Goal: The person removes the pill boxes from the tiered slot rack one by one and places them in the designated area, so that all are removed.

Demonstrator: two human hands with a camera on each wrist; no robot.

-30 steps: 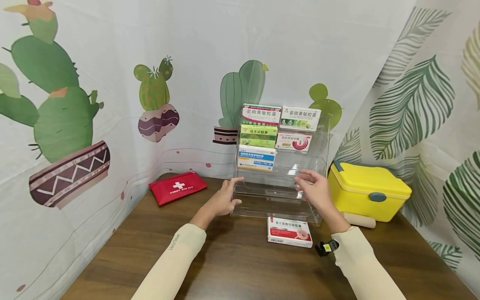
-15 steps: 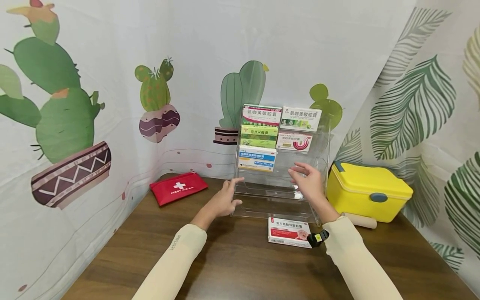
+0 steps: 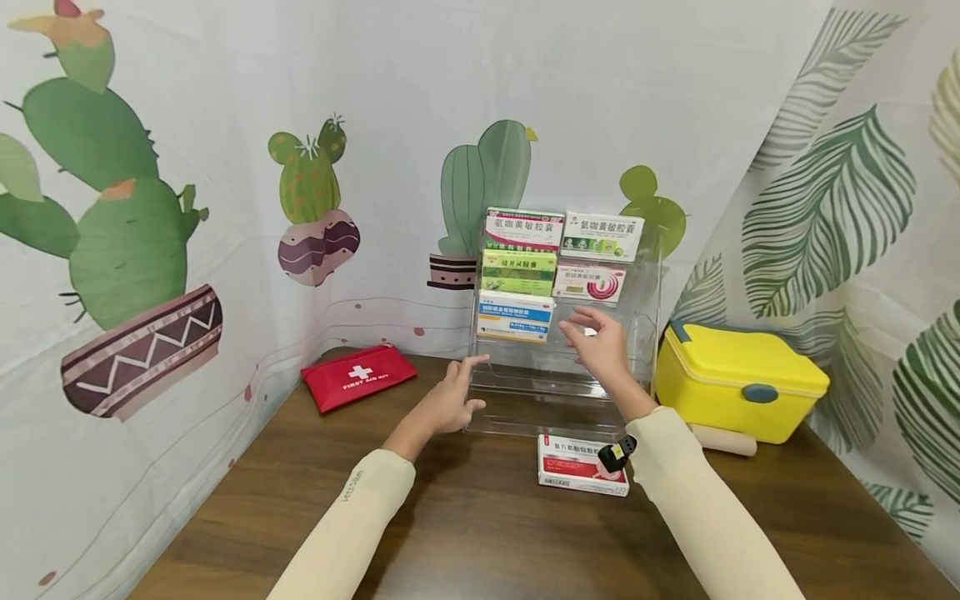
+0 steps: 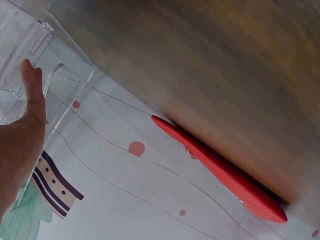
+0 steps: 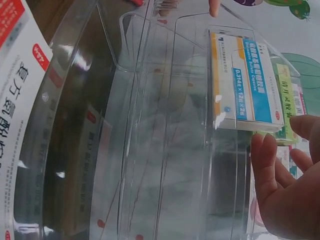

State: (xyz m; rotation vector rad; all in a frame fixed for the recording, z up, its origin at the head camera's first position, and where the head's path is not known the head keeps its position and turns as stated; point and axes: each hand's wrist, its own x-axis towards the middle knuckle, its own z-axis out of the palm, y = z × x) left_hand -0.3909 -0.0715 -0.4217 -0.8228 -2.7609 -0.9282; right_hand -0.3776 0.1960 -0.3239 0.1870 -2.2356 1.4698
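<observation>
Lengthwise, the blue-banded box [image 3: 514, 317] runs sideways, facing outward; hands [image 3: 446, 400] [image 3: 600, 343] relaxed, apparently empty.

My right hand [image 3: 597, 348] is higher and further left than a second ago — away from the right side of the clear rack [image 3: 540, 387], now near the blue-and-white box [image 3: 514, 317]. My right sleeve [image 3: 693, 492] follows, and the black wrist camera [image 3: 617, 454] — earlier apart from the red-and-white box [image 3: 567, 465] in the head view — now overlaps its right part.
</observation>
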